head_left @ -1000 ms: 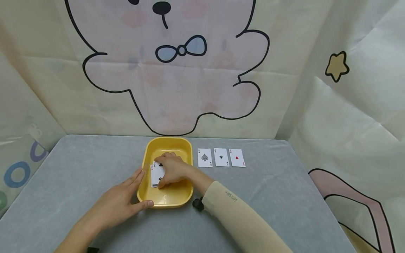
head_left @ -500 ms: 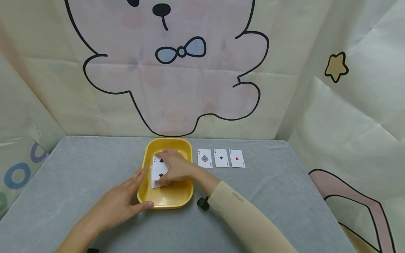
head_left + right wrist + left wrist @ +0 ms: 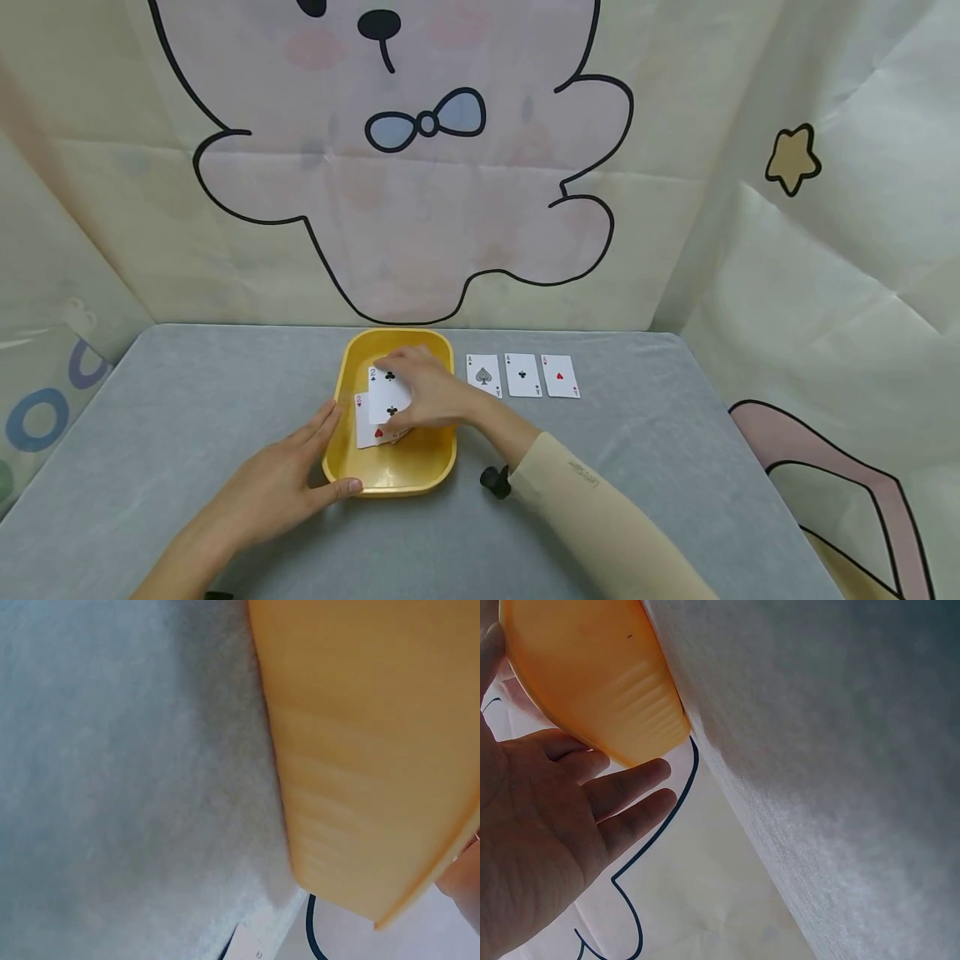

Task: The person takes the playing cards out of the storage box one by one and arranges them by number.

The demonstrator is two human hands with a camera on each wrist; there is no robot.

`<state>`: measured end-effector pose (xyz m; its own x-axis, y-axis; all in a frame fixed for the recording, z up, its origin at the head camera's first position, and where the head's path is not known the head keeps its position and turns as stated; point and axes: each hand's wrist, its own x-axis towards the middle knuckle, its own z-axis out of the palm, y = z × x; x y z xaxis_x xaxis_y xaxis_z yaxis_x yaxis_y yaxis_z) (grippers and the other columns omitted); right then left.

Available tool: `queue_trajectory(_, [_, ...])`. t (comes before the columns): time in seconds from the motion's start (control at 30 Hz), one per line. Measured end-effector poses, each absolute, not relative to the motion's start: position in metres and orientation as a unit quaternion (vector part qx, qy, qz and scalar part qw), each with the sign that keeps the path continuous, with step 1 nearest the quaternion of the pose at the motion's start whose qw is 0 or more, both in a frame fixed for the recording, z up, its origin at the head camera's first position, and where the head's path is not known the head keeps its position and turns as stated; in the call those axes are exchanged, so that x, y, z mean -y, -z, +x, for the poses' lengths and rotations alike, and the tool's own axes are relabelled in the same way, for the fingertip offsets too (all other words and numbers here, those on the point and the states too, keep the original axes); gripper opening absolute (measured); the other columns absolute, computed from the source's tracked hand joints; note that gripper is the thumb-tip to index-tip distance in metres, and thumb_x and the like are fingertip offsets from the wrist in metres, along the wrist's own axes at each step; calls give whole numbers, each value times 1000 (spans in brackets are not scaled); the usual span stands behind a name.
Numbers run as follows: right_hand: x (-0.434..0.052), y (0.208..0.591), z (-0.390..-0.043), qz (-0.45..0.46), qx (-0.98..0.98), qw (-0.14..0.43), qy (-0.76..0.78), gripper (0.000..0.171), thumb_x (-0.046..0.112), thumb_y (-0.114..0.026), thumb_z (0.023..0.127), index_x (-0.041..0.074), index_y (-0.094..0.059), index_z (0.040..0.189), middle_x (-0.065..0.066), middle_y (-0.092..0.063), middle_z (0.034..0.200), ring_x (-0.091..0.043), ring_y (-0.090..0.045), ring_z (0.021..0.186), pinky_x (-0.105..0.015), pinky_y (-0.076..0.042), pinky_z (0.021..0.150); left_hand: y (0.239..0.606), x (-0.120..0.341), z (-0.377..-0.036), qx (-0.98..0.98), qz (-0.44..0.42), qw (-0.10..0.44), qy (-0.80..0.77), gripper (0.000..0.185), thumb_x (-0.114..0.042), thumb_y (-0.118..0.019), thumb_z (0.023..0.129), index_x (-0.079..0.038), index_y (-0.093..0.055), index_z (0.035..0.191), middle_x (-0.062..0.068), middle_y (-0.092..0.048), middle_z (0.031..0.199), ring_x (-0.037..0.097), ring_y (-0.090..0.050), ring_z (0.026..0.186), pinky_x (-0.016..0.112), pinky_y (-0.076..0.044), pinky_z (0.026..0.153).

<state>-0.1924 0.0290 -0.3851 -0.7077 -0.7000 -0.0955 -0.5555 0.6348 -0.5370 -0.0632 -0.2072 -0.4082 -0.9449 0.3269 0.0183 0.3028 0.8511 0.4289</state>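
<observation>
Head view: we see right hand [image 3: 427, 398] pinching the two of clubs [image 3: 388, 395] over the tray [image 3: 442, 454]; left hand [image 3: 288, 483], fingers relaxed, steadies its near-left rim.

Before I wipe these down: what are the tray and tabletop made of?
The yellow tray looks like smooth moulded plastic with a faint sheen and rounded corners. The grey tabletop seems covered in matte, fuzzy fabric, felt-like up close, though I can't be sure.
</observation>
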Motion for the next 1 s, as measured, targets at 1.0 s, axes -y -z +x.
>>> queue_trajectory(1.0, [-98, 383, -182, -358, -879, 91, 300, 85, 32, -85, 75, 8, -55, 151, -9, -51, 147, -26, -36, 137, -50, -36, 114, 406, 207, -63, -963, 153, 33, -218, 109, -76, -66, 87, -9, -31, 165, 12, -32, 169, 44, -53, 137, 62, -49, 102])
